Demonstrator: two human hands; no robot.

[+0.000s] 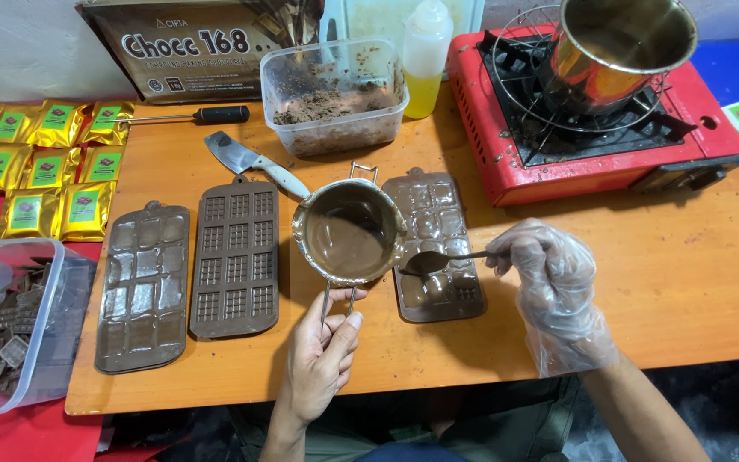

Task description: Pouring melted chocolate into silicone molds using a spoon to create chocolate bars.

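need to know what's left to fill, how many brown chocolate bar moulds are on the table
3. A left mould lies near the clear tub; a middle mould lies beside it; a right mould lies partly under the small melting pot and spoon. None seems hidden.

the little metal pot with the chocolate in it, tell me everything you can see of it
The small metal pot is round and shiny, smeared with brown melted chocolate inside, with a pool at the bottom. A wire loop sticks up at its far rim, and a thin double-wire handle runs toward the person, pinched by the bare left hand. It is held above the wooden table, between two brown moulds.
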